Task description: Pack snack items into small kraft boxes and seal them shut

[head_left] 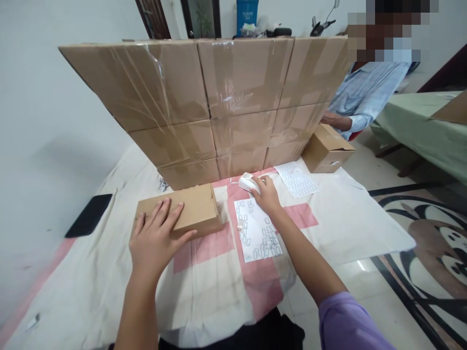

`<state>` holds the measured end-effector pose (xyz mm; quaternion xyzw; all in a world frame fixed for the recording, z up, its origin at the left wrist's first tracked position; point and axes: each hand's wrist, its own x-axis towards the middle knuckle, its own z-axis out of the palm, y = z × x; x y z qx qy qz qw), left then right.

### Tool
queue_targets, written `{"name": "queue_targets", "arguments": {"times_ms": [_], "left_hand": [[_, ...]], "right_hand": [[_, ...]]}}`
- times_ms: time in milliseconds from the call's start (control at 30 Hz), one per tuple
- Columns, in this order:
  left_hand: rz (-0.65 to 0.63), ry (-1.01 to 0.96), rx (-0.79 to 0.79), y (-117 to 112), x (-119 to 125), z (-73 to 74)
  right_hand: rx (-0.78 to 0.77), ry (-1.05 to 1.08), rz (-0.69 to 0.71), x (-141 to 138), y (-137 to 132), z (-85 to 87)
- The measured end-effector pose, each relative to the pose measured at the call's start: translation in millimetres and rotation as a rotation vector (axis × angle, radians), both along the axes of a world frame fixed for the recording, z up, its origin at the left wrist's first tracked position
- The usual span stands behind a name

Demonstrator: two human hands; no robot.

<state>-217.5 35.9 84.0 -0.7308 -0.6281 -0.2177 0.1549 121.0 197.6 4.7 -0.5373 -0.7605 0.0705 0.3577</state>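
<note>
My left hand [156, 233] lies with spread fingers on top of a flat closed cardboard box [197, 204]. The thumb reaches along the box's near edge. My right hand [267, 194] curls its fingers at the right end of a small white rounded plastic object [248, 182], whose kind I cannot make out. Just below that hand is a white paper sheet [255, 228] covered with small hand-drawn rectangles, partly hidden under my right wrist. Farther right, a second sheet [297, 179] bears rows of similar marks.
A wall of taped cardboard boxes [241, 92] rises along the table's far side. A single box [326, 148] stands at its right end, near another person's hand [337, 120]. A black flat object [89, 215] lies at the left on the pink-and-white cloth [204, 291].
</note>
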Motion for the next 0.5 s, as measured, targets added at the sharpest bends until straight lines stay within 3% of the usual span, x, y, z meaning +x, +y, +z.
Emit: {"name": "queue_targets", "arguments": {"times_ms": [300, 500], "left_hand": [[0.019, -0.032, -0.037, -2.2, 3.2, 3.6], [0.019, 0.005, -0.018, -5.3, 4.9, 6.2]], "right_hand": [[-0.132, 0.075, 0.044, 0.8, -4.7, 9.0], [-0.15, 0.245, -0.021, 3.4, 2.8, 3.7]]}}
